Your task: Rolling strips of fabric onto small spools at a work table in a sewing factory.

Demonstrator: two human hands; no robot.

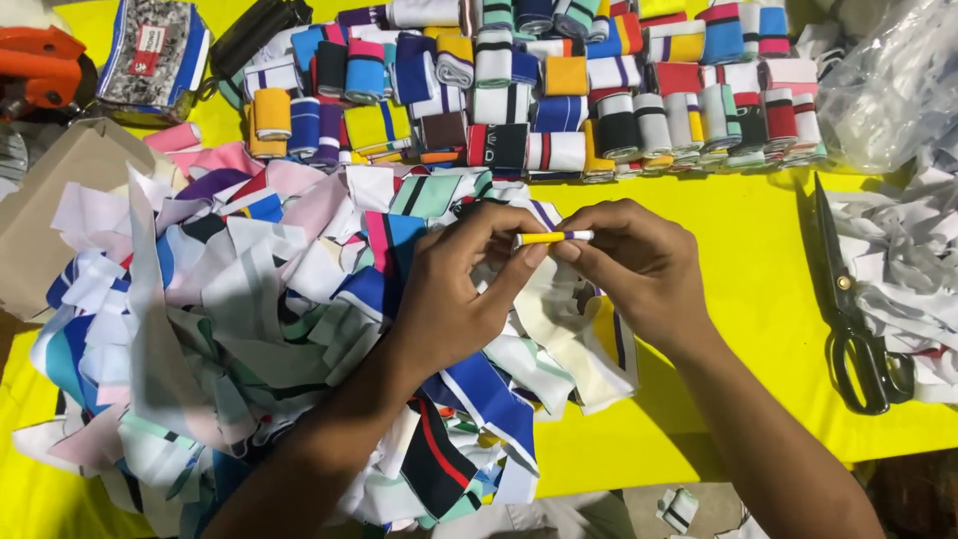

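Narrow striped fabric strip (552, 238), pinched taut between left hand (454, 289) and right hand (639, 265) (both clamped). Rolls best tightly, edges aligned, above loose strip pile (249, 299).

Rolled striped fabric bands (559, 90) are stacked at twelve o'clock on the yellow table (738, 240), black scissors (853, 309) lie at three o'clock, a cardboard box (50, 200) at nine, and an orange tool (40, 65) at ten.

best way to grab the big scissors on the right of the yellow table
Take the scissors by the handle loops at the near end, coming from above on the person's right hand side. The blades point away toward the fabric rolls, shut and lying flat, with the loops facing the person.
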